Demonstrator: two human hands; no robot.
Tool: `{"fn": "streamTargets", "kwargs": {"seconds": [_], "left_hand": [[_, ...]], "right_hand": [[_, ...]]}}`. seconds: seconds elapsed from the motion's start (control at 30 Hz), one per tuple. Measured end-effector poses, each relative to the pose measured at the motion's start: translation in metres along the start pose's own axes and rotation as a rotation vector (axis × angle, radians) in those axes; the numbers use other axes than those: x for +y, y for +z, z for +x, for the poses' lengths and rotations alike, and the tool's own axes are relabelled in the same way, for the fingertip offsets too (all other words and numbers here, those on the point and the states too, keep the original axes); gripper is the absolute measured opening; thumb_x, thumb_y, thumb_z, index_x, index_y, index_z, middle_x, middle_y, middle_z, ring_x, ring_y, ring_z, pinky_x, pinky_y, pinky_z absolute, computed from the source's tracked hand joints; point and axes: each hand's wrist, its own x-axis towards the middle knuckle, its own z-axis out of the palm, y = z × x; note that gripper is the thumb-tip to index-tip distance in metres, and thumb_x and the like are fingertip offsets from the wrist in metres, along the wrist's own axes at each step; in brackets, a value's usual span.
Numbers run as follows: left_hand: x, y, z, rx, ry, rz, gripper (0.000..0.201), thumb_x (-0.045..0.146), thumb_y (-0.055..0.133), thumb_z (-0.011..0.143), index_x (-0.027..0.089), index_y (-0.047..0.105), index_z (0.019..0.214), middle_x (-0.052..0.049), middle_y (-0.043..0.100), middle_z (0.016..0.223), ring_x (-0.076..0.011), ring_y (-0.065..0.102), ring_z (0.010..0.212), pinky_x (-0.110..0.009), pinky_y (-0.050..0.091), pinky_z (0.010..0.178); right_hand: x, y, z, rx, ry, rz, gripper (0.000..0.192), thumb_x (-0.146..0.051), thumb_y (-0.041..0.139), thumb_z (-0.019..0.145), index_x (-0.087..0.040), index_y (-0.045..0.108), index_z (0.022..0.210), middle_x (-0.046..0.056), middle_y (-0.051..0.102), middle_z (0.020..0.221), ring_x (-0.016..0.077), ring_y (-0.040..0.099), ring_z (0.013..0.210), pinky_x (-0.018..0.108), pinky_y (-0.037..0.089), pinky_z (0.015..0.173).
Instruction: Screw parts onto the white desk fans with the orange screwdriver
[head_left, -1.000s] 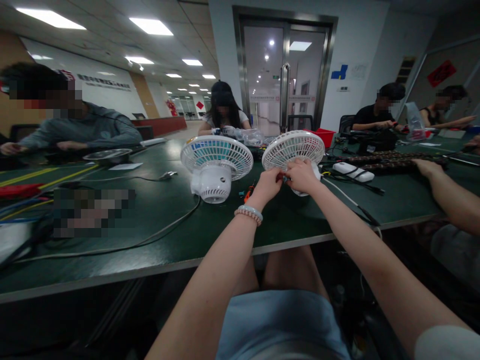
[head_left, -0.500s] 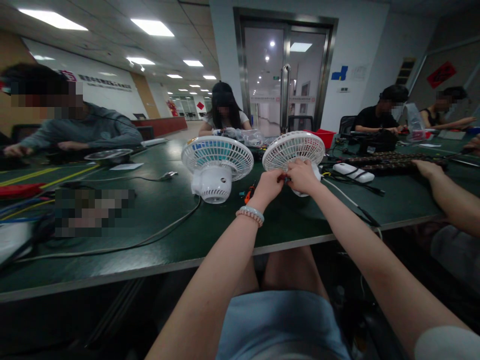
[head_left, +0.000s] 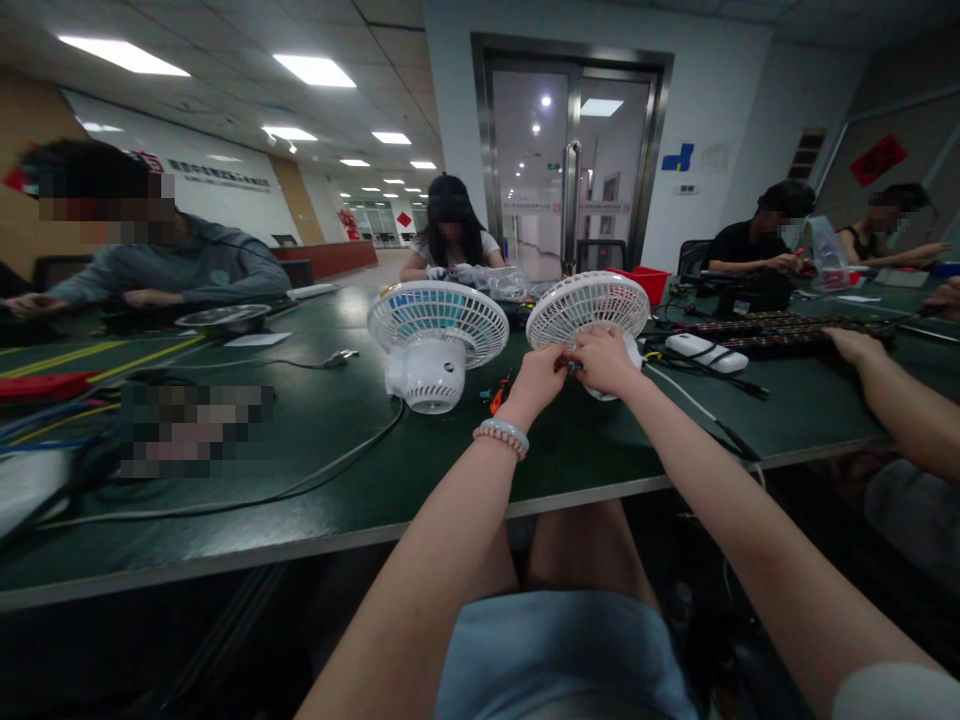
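White plastic is what both hands meet on: the right-hand fan (head_left: pixel 587 308), a small desk fan with a round slatted grille, sits on the dark green table (head_left: pixel 315 470) straight ahead of the person, tilted so the grille faces up and away. The left hand (head_left: pixel 538 374) and the right hand (head_left: pixel 604 360) are pressed together at the grille's near lower edge, fingers curled and pinched inward on something small at the rim or back housing; what exactly sits between the fingertips is too small to tell, though a speck of red shows there. A beaded bracelet (head_left: pixel 500 435) circles the left wrist. Just beside it to the left stands a second fan (head_left: pixel 437 335), close but apart, its grey cord (head_left: pixel 330 465) trailing across the table toward the near edge. An orange-handled tool (head_left: pixel 498 396) lies on the table between the two fans, below the left hand. A white cable (head_left: pixel 686 395) runs off from the held fan to the right, and a white power strip (head_left: pixel 706 352) lies beyond it; a co-worker's arm (head_left: pixel 892 400) reaches in from the right edge. Risks, as I judge them: the fan rests on little more than the pinch, so a hard push could tip it or slide it into its neighbour; thin grille slats could snap under sideways force; a tiny part could slip from the fingertips and vanish on the dark surface; and the loose cable could snag a forearm.
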Motion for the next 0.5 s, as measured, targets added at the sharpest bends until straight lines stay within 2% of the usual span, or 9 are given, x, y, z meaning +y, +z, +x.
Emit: {"fn": "streamTargets", "kwargs": {"seconds": [0.5], "left_hand": [[-0.0047,0.0011,-0.0010,-0.006,-0.019,-0.018,0.013,0.011,0.050,0.071,0.015,0.060,0.078,-0.004,0.065,0.080,-0.0142,0.059,0.075,-0.025,0.046,0.071]], "right_hand": [[-0.0007,0.0005,0.0002,-0.001,-0.008,0.002,0.026,-0.031,0.049,0.079,-0.021,0.067,0.095,0.011,0.059,0.106,0.0294,0.040,0.106,0.042,0.028,0.081]]}}
